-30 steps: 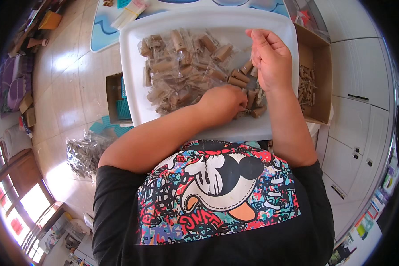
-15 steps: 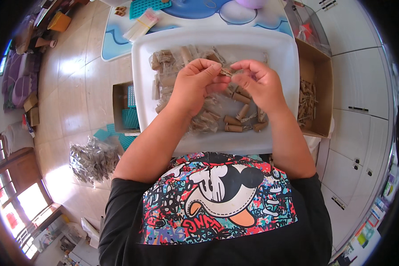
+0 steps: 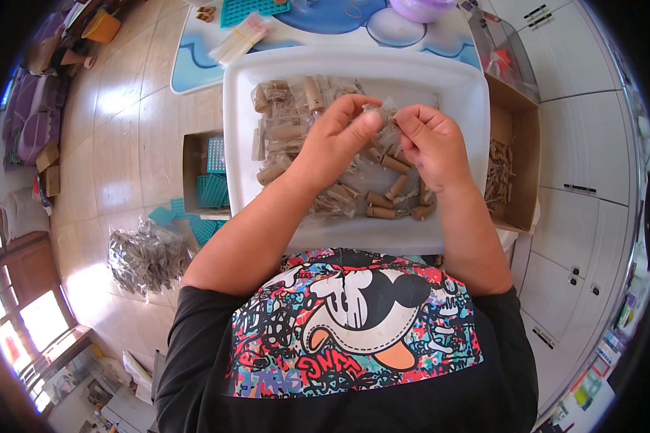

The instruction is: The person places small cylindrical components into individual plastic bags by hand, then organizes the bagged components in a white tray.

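Your left hand [image 3: 343, 137] and right hand [image 3: 433, 144] pinch a small clear bag [image 3: 387, 111] between thumbs and fingers, above the white tray [image 3: 458, 108], right of its middle and nearer its far edge; you cannot tell what the bag contains. Bagged brown tubes [image 3: 287, 133] crowd the tray's left side; loose tubes [image 3: 380, 212] lie toward its near right corner.
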Available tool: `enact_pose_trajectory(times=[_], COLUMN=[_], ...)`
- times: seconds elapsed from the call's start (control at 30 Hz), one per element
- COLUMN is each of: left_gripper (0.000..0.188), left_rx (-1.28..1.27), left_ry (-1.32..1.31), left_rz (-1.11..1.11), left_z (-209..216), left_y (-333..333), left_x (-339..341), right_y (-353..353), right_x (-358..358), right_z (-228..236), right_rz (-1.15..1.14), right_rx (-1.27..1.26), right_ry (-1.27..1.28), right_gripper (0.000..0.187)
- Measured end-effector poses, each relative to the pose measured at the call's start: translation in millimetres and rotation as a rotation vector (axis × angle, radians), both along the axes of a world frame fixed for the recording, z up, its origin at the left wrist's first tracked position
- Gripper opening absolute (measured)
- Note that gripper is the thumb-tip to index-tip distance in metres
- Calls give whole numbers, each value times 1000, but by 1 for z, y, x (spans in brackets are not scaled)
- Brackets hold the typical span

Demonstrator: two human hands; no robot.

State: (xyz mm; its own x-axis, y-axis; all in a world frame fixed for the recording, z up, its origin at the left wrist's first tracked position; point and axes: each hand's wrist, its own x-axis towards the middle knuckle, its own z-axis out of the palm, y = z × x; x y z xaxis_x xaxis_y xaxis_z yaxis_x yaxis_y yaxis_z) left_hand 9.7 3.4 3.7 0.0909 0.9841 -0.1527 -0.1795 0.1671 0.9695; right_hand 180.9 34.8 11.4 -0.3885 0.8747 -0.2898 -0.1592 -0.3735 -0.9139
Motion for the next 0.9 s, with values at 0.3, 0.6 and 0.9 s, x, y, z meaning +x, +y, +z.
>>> enact_pose_trajectory(times=[0.3,0.6,0.9], left_gripper=[39,22,26], left_rx=[121,-21,-248], left_ry=[-60,97,-167], left_rz=[-7,27,-259], left_z=[-7,-8,-16], left_y=[2,4,3], left_x=[6,2,5], right_y=[6,0,8], right_x=[6,0,9], right_z=[-3,0,-1], right_rz=[15,-33,-100], right_rx=[-224,-54,-137], right_ry=[182,68,344], right_gripper=[19,18,18])
